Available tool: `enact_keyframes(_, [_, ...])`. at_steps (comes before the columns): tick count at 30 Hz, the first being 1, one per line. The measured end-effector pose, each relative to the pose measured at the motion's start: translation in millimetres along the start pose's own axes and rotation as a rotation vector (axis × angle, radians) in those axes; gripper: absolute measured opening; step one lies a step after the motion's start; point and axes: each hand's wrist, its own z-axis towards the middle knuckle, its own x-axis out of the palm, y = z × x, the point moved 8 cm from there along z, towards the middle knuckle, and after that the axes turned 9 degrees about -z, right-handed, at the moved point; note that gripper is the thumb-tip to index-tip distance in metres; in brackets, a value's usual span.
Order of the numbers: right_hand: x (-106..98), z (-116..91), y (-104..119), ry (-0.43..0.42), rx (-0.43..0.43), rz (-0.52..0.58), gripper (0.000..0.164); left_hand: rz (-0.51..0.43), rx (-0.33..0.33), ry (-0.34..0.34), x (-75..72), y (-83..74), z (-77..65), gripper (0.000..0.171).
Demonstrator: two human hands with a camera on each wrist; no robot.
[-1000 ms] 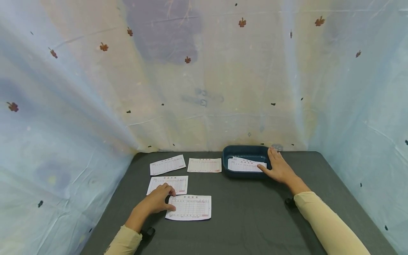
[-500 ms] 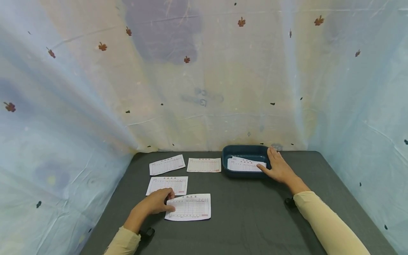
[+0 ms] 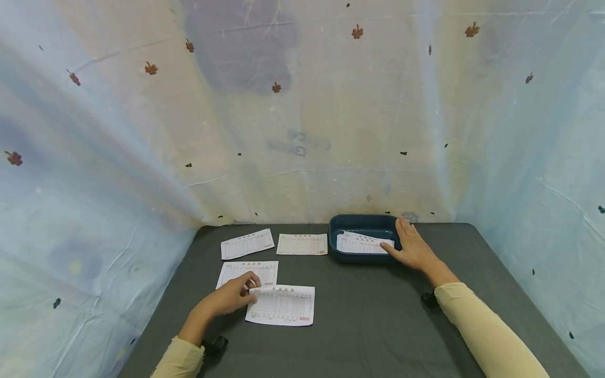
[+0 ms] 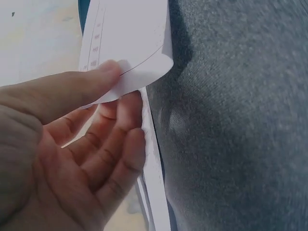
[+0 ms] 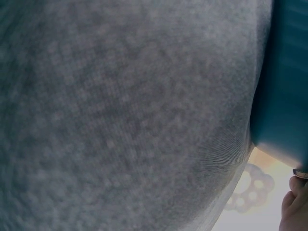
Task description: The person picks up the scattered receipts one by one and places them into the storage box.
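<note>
My left hand (image 3: 230, 297) pinches the left edge of a white printed paper form (image 3: 282, 306), nearest to me on the table. In the left wrist view the thumb (image 4: 91, 86) presses on top of the sheet, fingers curl below, and the sheet's near edge bends upward. Another white form (image 3: 241, 270) lies just behind, partly covered by that hand. My right hand (image 3: 416, 249) rests on the right rim of a dark blue plastic basin (image 3: 364, 259), fingers stretched out and thumb reaching over the rim. Several forms (image 3: 361, 243) lie inside the basin.
Farther back on the grey-covered table (image 3: 364, 325) lie a tilted white form (image 3: 247, 244) and a cream form (image 3: 302, 244), the latter beside the basin's left wall. A patterned cloth curtain (image 3: 331, 121) hangs behind the table and along both sides.
The near form's left edge has risen with my left hand, and its sheet has shifted slightly up and right. My right hand and the basin stay in place.
</note>
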Motion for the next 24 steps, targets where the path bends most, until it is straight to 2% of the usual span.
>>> enact_keyframes(4, [0, 0, 0, 0.000, 0.006, 0.002, 0.106, -0.002, 0.001, -0.044, -3.9, -1.6, 3.2, 0.032])
enact_keyframes(8, [0, 0, 0, -0.003, 0.009, 0.006, 0.106, -0.029, -0.034, -0.100, -8.2, -0.2, 6.2, 0.041])
enact_keyframes(12, [1, 0, 0, -0.002, 0.010, 0.000, 0.107, -0.066, -0.049, -0.191, -15.0, 0.3, 9.5, 0.045])
enact_keyframes(16, [1, 1, -1, -0.003, 0.010, -0.008, 0.107, -0.100, -0.052, -0.281, -21.0, -0.4, 14.0, 0.039])
enact_keyframes(24, [1, 1, -1, 0.005, 0.012, -0.006, 0.107, -0.158, -0.061, -0.419, -30.4, 1.2, 21.8, 0.022])
